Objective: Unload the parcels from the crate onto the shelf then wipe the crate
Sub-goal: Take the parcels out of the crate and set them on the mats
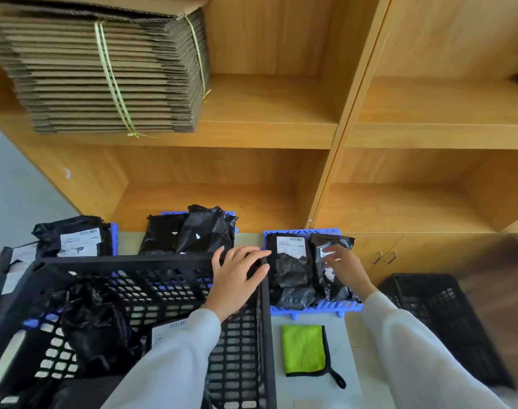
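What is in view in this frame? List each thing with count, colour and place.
crate: one, black, front left, still holding parcels
parcels in crate: at least two, black
blue racks: three, on the counter behind and right of the crate
parcels on racks: several, black, some with white labels
cloth: one, green with black trim, flat on the counter right of the crate
second crate: one, black, lower right
flattened cartons: one strapped bundle, brown, upper left shelf
shelf unit: one, wooden, behind the counter
left hand: rests on the crate's far right corner
right hand: touches a parcel on the right rack
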A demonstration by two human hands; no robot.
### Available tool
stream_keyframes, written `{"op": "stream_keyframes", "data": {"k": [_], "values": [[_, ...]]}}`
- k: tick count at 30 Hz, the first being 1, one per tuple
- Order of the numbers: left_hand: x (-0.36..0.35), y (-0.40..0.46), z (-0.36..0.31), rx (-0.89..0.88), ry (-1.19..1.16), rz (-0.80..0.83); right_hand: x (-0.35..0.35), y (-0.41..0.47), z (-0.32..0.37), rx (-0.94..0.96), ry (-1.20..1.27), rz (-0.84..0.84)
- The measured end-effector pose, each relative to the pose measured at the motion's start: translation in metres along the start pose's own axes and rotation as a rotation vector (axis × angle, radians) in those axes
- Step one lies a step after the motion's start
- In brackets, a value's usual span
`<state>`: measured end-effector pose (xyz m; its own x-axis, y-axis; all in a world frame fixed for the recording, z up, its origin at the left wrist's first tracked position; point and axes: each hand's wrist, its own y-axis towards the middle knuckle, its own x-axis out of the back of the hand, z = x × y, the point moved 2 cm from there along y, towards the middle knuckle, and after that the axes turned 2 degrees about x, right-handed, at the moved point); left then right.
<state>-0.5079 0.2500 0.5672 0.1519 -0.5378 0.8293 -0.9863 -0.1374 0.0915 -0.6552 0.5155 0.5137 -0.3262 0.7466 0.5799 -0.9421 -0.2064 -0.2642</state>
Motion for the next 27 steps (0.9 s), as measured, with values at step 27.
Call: {"op": "stream_keyframes", "data": {"k": [27], "values": [[0.163,-0.142,0.275,0.398,-0.246,-0.014,-0.293,-0.177,0.213,0.082,0.171,0.203]]}}
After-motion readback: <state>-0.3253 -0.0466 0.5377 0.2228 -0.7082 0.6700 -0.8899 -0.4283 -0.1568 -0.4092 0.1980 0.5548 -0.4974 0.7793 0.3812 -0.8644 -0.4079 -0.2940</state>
